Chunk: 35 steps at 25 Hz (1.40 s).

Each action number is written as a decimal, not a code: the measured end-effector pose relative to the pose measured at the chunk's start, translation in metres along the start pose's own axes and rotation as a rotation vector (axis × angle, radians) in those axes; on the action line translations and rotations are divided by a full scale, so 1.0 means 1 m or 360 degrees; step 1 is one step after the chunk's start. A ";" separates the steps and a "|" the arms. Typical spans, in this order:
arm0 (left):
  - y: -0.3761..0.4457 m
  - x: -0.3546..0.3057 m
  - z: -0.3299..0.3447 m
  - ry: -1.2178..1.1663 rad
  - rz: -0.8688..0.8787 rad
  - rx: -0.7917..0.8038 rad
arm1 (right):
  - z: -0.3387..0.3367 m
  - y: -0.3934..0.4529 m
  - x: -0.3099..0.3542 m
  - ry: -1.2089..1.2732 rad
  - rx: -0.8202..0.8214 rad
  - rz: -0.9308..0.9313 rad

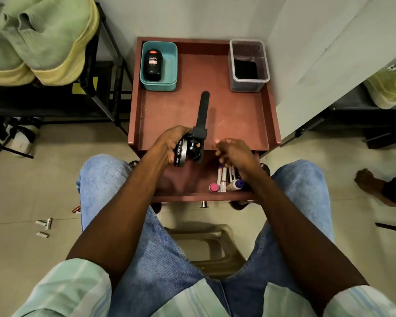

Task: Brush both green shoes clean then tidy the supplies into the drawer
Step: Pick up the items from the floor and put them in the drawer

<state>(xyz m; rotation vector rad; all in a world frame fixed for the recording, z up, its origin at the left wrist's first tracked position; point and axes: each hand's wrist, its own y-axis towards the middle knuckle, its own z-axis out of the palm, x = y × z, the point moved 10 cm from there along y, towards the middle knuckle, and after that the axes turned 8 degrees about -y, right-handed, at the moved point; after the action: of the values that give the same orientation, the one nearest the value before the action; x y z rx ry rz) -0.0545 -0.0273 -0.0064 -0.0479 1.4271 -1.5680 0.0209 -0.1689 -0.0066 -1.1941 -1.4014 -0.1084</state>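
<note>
1. The left hand was curled around a bundle of supplies: a round black polish tin held on edge, with a long black brush whose handle pointed away from the person across the red-brown tabletop.
2. That bundle hung just over the near edge of the tabletop, above the open drawer pulled out beneath it.
3. The right hand hovered beside the bundle over the drawer's right half, its fingers loosely bent and gripping nothing; it was a little blurred.
4. Under that hand, markers and small tubes lay in the drawer's right near corner, one with a pink cap.
5. At the tabletop's far left corner sat a teal tub holding a black polish bottle lying flat.
6. At the far right corner stood a clear container with something dark at its bottom.
7. Two pale green shoes with yellowish soles stood on a black rack left of the table, well apart from the hands.
8. The shoes' knit uppers looked faintly smudged.
</note>
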 end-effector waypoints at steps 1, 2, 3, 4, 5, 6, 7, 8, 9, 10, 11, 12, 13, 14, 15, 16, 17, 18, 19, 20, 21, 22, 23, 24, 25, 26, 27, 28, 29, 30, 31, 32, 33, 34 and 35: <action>-0.005 0.008 0.002 0.0069 -0.0027 0.0020 | 0.000 -0.004 0.003 0.0348 0.0025 0.0008; -0.011 0.018 0.004 0.0147 -0.0068 0.0048 | 0.006 -0.007 0.003 0.0630 0.0103 0.0024; -0.019 0.029 0.006 0.0220 -0.0123 0.0066 | 0.013 -0.010 0.002 0.0850 0.0187 0.0067; -0.025 0.040 0.008 0.0249 -0.0182 0.0086 | 0.020 -0.015 0.001 0.1033 0.0268 0.0114; -0.031 0.048 0.009 0.0237 -0.0228 0.0093 | 0.025 -0.019 0.001 0.1165 0.0337 0.0133; -0.034 0.054 0.012 0.0186 -0.0267 0.0125 | 0.027 -0.022 0.000 0.1253 0.0391 0.0128; -0.037 0.057 0.013 0.0122 -0.0296 0.0140 | 0.027 -0.025 -0.001 0.1312 0.0429 0.0116; -0.038 0.058 0.013 0.0053 -0.0318 0.0158 | 0.026 -0.027 -0.002 0.1351 0.0447 0.0095; -0.039 0.056 0.009 0.0037 -0.0308 0.0135 | 0.024 -0.028 -0.002 0.1362 0.0445 0.0085; -0.037 0.050 0.005 0.0047 -0.0278 0.0108 | 0.020 -0.027 -0.005 0.1351 0.0415 0.0092; -0.036 0.042 -0.001 0.0094 -0.0223 0.0050 | 0.015 -0.026 -0.009 0.1300 0.0362 0.0118; -0.033 0.032 -0.007 0.0107 -0.0158 -0.0009 | 0.009 -0.025 -0.016 0.1204 0.0301 0.0171; -0.031 0.021 -0.012 0.0055 -0.0089 -0.0070 | 0.006 -0.027 -0.024 0.1065 0.0269 0.0243; -0.028 0.010 -0.019 -0.0050 -0.0024 -0.0120 | 0.006 -0.029 -0.035 0.0895 0.0274 0.0333; -0.025 -0.002 -0.026 -0.0170 0.0046 -0.0174 | 0.010 -0.032 -0.046 0.0718 0.0311 0.0431; -0.021 -0.013 -0.031 -0.0273 0.0102 -0.0195 | 0.017 -0.033 -0.059 0.0557 0.0361 0.0525; -0.018 -0.023 -0.036 -0.0342 0.0151 -0.0216 | 0.026 -0.032 -0.072 0.0432 0.0400 0.0604; -0.013 -0.030 -0.039 -0.0409 0.0190 -0.0217 | 0.035 -0.029 -0.084 0.0354 0.0407 0.0672; -0.009 -0.037 -0.042 -0.0470 0.0226 -0.0221 | 0.043 -0.023 -0.095 0.0318 0.0378 0.0737; -0.004 -0.042 -0.044 -0.0525 0.0251 -0.0221 | 0.048 -0.014 -0.104 0.0316 0.0314 0.0791; 0.000 -0.047 -0.046 -0.0551 0.0273 -0.0232 | 0.051 -0.005 -0.112 0.0316 0.0230 0.0826; 0.004 -0.050 -0.047 -0.0573 0.0288 -0.0223 | 0.054 0.006 -0.116 0.0289 0.0156 0.0827; 0.007 -0.054 -0.047 -0.0596 0.0304 -0.0209 | 0.057 0.016 -0.118 0.0231 0.0108 0.0805; 0.010 -0.059 -0.047 -0.0631 0.0324 -0.0189 | 0.063 0.028 -0.118 0.0191 0.0081 0.0773; 0.012 -0.061 -0.048 -0.0660 0.0336 -0.0178 | 0.068 0.039 -0.117 0.0174 0.0059 0.0725; 0.016 -0.062 -0.049 -0.0680 0.0334 -0.0181 | 0.072 0.048 -0.116 0.0163 0.0024 0.0684; 0.019 -0.062 -0.051 -0.0697 0.0320 -0.0196 | 0.074 0.059 -0.116 0.0137 -0.0017 0.0657; 0.022 -0.062 -0.053 -0.0714 0.0309 -0.0203 | 0.074 0.070 -0.116 0.0098 -0.0056 0.0630; 0.025 -0.062 -0.054 -0.0726 0.0298 -0.0206 | 0.072 0.080 -0.115 0.0049 -0.0080 0.0604; 0.027 -0.062 -0.054 -0.0735 0.0286 -0.0205 | 0.069 0.090 -0.116 -0.0015 -0.0091 0.0589; 0.028 -0.062 -0.053 -0.0742 0.0270 -0.0210 | 0.065 0.097 -0.116 -0.0105 -0.0110 0.0578; 0.030 -0.062 -0.052 -0.0748 0.0258 -0.0212 | 0.059 0.105 -0.119 -0.0208 -0.0129 0.0559; 0.030 -0.062 -0.049 -0.0748 0.0249 -0.0214 | 0.054 0.111 -0.120 -0.0313 -0.0145 0.0529; 0.031 -0.061 -0.047 -0.0747 0.0249 -0.0215 | 0.050 0.118 -0.119 -0.0435 -0.0145 0.0461; 0.031 -0.061 -0.045 -0.0740 0.0254 -0.0219 | 0.047 0.124 -0.117 -0.0582 -0.0143 0.0373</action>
<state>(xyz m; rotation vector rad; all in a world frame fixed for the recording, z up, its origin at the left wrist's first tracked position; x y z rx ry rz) -0.0313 0.0512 -0.0110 -0.3495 1.1352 -1.2260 0.0427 -0.1459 -0.1809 -1.4981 -1.5695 0.2246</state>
